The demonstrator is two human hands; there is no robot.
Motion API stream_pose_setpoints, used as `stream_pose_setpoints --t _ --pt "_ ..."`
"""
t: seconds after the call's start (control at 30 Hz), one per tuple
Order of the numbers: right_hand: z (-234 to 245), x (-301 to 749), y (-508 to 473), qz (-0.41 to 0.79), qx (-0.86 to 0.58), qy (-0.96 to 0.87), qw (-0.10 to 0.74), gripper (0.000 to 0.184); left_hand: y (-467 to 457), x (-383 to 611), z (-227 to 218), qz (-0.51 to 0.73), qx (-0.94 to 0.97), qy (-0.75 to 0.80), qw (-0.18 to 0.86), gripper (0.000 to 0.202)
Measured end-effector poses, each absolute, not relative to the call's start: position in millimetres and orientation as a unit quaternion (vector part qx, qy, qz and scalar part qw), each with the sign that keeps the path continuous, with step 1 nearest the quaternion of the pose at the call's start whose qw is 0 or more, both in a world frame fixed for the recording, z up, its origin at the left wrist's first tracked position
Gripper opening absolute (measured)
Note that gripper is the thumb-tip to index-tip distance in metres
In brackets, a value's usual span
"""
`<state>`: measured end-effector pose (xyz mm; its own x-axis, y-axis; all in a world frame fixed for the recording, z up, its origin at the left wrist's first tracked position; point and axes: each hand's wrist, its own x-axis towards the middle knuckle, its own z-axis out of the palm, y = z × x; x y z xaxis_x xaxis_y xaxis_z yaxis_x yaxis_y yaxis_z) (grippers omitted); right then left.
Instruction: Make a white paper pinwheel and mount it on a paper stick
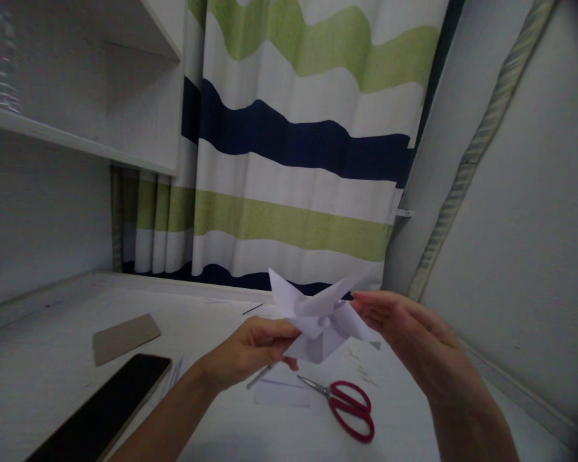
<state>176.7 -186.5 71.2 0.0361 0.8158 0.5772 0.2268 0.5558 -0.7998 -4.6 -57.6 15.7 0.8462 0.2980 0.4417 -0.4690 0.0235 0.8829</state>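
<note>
A white paper pinwheel (318, 321) with folded, pointed blades is held up above the table in the middle of the view. My left hand (257, 346) is closed at its left side, thumb and fingers pinching there. From beneath that hand a thin pale stick (259, 377) sticks out; whether it joins the pinwheel is hidden. My right hand (404, 327) is at the pinwheel's right edge, fingers stretched out and close to a blade; I cannot tell whether they touch it. Below lie red-handled scissors (349, 404), blades pointing left, beside a white paper piece (282, 393).
On the white table (212, 430), a dark-screened phone (106, 404) lies at the left, with a grey-brown card (125, 337) behind it. A striped curtain (293, 212) hangs at the back. A white shelf (144, 115) juts out at upper left; a wall (525, 256) stands right.
</note>
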Motion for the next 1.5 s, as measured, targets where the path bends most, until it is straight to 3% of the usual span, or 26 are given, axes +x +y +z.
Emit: stream_pose_setpoints --t 0.13,0.23,0.37,0.53,0.7,0.97,1.27,1.5 --pt "66.3 169.1 -174.2 0.317 -0.459 -0.611 0.563 0.017 -60.7 1.1 13.5 0.273 0.647 -0.076 0.708 0.031" --pt "65.4 165.4 -168.0 0.292 -0.436 -0.605 0.599 0.023 -60.2 2.6 11.5 0.265 0.621 -0.079 0.734 0.045" --pt "66.0 163.5 -166.5 0.253 -0.416 -0.62 0.615 0.036 -59.6 1.8 11.4 0.304 0.612 0.018 0.73 0.035" --pt "65.8 153.8 -170.2 0.208 -0.434 -0.617 0.622 0.032 -60.8 1.2 13.7 0.352 0.686 0.056 0.635 0.021" --pt "67.5 141.6 -175.9 0.19 -0.47 -0.589 0.629 0.026 -67.8 -4.7 19.8 0.311 0.742 0.02 0.593 0.015" --pt "65.6 141.9 -181.2 0.171 -0.468 -0.631 0.595 0.024 -89.5 -13.7 36.2 0.331 0.769 0.003 0.547 0.032" --pt "64.5 146.3 -189.6 0.198 -0.396 -0.677 0.587 0.023 -97.9 -19.6 42.3 0.376 0.864 -0.009 0.335 0.037" --pt "65.2 152.8 -192.2 0.19 -0.343 -0.721 0.572 0.016 -105.0 -23.5 43.5 0.395 0.872 -0.027 0.289 0.049"
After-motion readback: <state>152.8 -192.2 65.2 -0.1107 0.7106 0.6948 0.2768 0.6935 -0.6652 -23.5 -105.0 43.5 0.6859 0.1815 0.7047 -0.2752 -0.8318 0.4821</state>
